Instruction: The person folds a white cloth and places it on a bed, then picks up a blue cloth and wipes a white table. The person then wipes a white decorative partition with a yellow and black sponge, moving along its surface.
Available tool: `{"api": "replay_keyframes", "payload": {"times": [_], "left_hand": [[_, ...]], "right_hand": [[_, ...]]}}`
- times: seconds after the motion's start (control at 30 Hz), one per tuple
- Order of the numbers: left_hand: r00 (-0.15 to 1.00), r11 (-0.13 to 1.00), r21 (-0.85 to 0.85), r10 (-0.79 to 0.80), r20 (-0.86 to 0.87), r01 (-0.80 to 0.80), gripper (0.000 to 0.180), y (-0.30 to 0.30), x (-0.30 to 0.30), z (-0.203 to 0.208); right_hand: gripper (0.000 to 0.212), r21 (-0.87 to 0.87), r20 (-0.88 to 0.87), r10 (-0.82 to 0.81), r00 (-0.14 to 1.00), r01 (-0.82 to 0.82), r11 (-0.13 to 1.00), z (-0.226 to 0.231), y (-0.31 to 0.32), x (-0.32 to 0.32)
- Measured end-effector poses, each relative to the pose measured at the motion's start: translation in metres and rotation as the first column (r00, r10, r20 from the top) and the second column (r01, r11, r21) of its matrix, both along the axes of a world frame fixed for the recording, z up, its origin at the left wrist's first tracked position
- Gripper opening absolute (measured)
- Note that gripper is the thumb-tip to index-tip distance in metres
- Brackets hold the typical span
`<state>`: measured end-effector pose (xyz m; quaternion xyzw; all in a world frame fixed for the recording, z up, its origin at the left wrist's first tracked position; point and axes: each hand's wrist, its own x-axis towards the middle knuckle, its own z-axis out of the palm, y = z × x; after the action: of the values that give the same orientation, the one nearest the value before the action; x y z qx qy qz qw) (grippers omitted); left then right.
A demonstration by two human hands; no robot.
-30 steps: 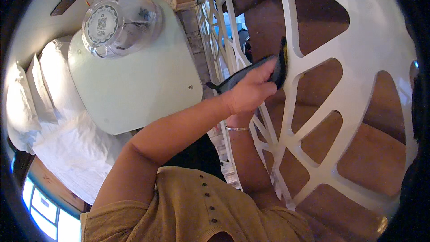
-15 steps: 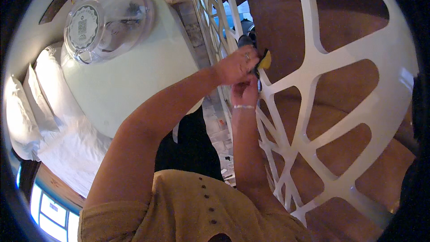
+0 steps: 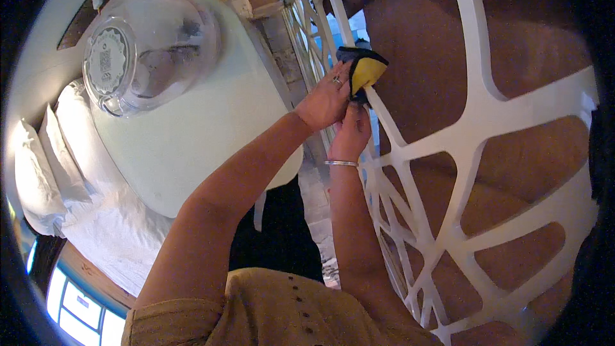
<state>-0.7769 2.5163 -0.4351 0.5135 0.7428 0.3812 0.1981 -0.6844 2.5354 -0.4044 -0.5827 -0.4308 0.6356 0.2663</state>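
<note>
A yellow and dark grey cleaning cloth (image 3: 368,74) is folded over a slim bar of a white openwork lattice panel (image 3: 442,141). My left hand (image 3: 325,101), with a ring on it, grips the cloth from the left side; its fingertips are hidden behind the fabric. Just below it, my right hand (image 3: 352,129), with a bracelet at the wrist, pinches the lower end of the cloth against the bar. The two hands are nearly touching.
Brown surface (image 3: 410,45) shows through the panel's openings. On my left, a large clear plastic tub (image 3: 192,32) lies on its side on a pale rounded tabletop (image 3: 192,147). White pillows (image 3: 38,176) lie beyond it, near a window (image 3: 80,304).
More of the cloth's yellow side has come into sight above my left hand. My view has shifted a little, and both hands stay at the same bar.
</note>
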Motion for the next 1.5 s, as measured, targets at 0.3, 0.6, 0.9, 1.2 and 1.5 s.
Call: {"api": "replay_keyframes", "payload": {"times": [0.3, 0.6, 0.9, 1.2, 1.5], "left_hand": [[0.970, 0.955, 0.191, 0.240, -0.042, -0.228, 0.082, 0.066, -0.116, 0.003], [0.877, 0.773, 0.417, 0.440, 0.193, -0.479, 0.074, 0.091, -0.164, 0.025], [0.788, 0.701, 0.361, 0.561, 0.253, -0.615, 0.073, 0.127, -0.145, 0.004], [0.453, 0.654, -0.144, 0.649, 0.612, -0.743, 0.026, 0.054, -0.108, 0.060], [0.799, 0.601, 0.532, 0.505, 0.325, -0.596, 0.022, 0.117, -0.220, 0.063]], "right_hand": [[0.047, -0.503, -0.658, -0.225, 0.718, -0.197, 0.841, -0.005, 0.059, -0.140], [0.047, -0.061, -0.528, 0.163, 0.833, -0.229, 0.971, -0.002, 0.095, -0.183], [0.045, 0.202, -0.127, 0.420, 0.899, -0.391, 0.898, -0.067, 0.143, -0.171], [0.042, 0.107, -0.183, 0.143, 0.973, -0.125, 0.986, 0.023, 0.089, -0.143], [0.041, 0.719, -0.272, 0.262, 0.926, 0.014, 0.695, 0.094, 0.122, -0.258]]}}
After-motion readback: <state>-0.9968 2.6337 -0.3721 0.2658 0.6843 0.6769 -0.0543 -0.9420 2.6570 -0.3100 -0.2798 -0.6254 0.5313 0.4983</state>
